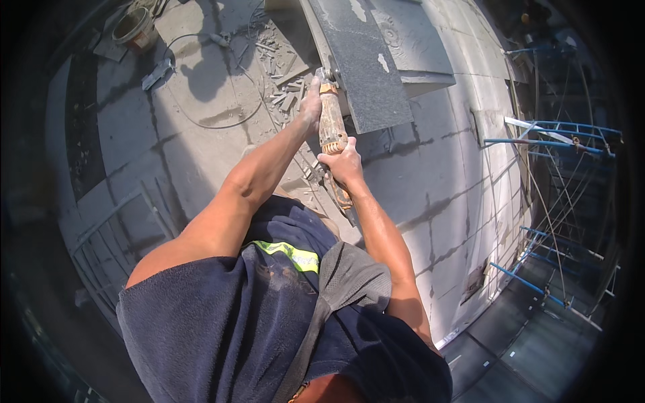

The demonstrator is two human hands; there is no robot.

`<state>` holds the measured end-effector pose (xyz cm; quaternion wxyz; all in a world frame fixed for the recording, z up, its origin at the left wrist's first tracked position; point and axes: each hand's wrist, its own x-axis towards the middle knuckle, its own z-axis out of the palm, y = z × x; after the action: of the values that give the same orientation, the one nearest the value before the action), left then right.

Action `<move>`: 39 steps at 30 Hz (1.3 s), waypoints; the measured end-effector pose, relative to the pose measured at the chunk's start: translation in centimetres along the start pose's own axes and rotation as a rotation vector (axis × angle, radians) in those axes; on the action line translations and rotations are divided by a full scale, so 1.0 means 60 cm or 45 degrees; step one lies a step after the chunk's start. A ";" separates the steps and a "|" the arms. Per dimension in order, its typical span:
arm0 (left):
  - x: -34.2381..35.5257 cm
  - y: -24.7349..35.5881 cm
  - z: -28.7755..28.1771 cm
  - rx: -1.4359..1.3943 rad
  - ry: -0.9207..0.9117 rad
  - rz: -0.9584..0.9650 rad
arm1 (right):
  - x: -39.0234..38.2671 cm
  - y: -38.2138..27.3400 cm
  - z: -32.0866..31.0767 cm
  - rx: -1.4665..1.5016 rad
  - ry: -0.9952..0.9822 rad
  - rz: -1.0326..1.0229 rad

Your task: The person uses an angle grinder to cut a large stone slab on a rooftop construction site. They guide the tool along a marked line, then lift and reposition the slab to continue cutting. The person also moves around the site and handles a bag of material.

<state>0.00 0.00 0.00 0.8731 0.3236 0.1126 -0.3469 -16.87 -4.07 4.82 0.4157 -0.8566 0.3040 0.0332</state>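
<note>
An orange, dust-coated angle grinder (331, 114) is held with its head and disc (329, 75) at the left edge of a dark grey speckled stone slab (363, 80). My left hand (312, 101) grips the front of the grinder beside its head. My right hand (344, 161) is closed around the rear of its body, with the lower part of the tool running below my fingers. Under the slab and to its right lies a larger grey stone piece (423, 57), and stone offcuts (285, 94) are scattered to the left.
A bucket (138, 30) stands at the upper left, near a looped cable (201, 124) on the paved floor (168, 168). A pale railing or frame (144, 198) shows at the lower left. Blue and silver scaffolding (557, 144) runs along the right, beside an edge above dark panels (510, 342).
</note>
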 end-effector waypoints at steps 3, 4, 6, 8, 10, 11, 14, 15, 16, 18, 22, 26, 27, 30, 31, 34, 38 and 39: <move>-0.014 -0.008 0.002 -0.009 -0.098 0.015 | -0.012 0.010 -0.002 0.017 0.013 -0.030; -0.029 -0.005 0.004 0.024 -0.069 0.013 | -0.022 0.005 -0.003 0.029 0.007 -0.025; -0.044 -0.014 -0.002 0.047 -0.022 0.016 | -0.043 0.003 -0.004 0.107 -0.021 0.006; -0.054 -0.038 -0.011 0.029 0.013 0.028 | -0.071 0.000 -0.015 0.116 -0.069 0.073; -0.070 -0.041 0.004 0.051 0.041 0.023 | -0.077 0.009 -0.018 0.106 -0.047 0.079; -0.076 -0.043 0.009 0.063 0.054 0.020 | -0.073 0.027 -0.014 0.081 -0.018 0.055; -0.077 -0.053 0.001 0.067 0.076 0.016 | -0.085 0.027 -0.013 0.008 0.006 0.018; -0.074 -0.056 -0.001 0.063 0.064 0.012 | -0.091 0.022 -0.017 -0.018 0.015 0.012; -0.072 -0.057 -0.005 0.060 0.051 0.008 | -0.093 0.021 -0.018 -0.031 0.021 -0.004; -0.072 -0.061 -0.008 0.064 0.051 0.005 | -0.099 0.017 -0.022 -0.057 0.035 -0.034; -0.081 -0.066 -0.003 0.072 0.068 0.011 | -0.112 0.008 -0.031 0.005 -0.006 0.021; -0.091 -0.070 0.004 0.083 0.072 0.041 | -0.107 0.032 -0.024 -0.052 0.038 -0.019; -0.091 -0.071 0.001 0.088 0.077 0.021 | -0.109 0.030 -0.024 -0.059 0.036 -0.022; -0.089 -0.076 -0.006 0.099 0.081 -0.014 | -0.121 0.016 -0.035 0.179 -0.110 0.129; -0.087 -0.080 -0.008 0.102 0.076 -0.008 | -0.117 0.028 -0.030 0.143 -0.081 0.096; -0.087 -0.084 -0.009 0.100 0.066 0.009 | -0.104 0.061 -0.015 0.072 -0.022 0.027; -0.081 -0.078 -0.010 0.083 0.058 0.013 | -0.096 0.059 -0.013 0.048 -0.013 0.001; -0.081 -0.075 -0.008 0.080 0.044 0.012 | -0.092 0.057 -0.013 0.035 -0.008 -0.007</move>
<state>-6.57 0.43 -0.52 0.8620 0.3575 0.1151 -0.3404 -23.41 -3.54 4.67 0.4283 -0.8516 0.3007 0.0304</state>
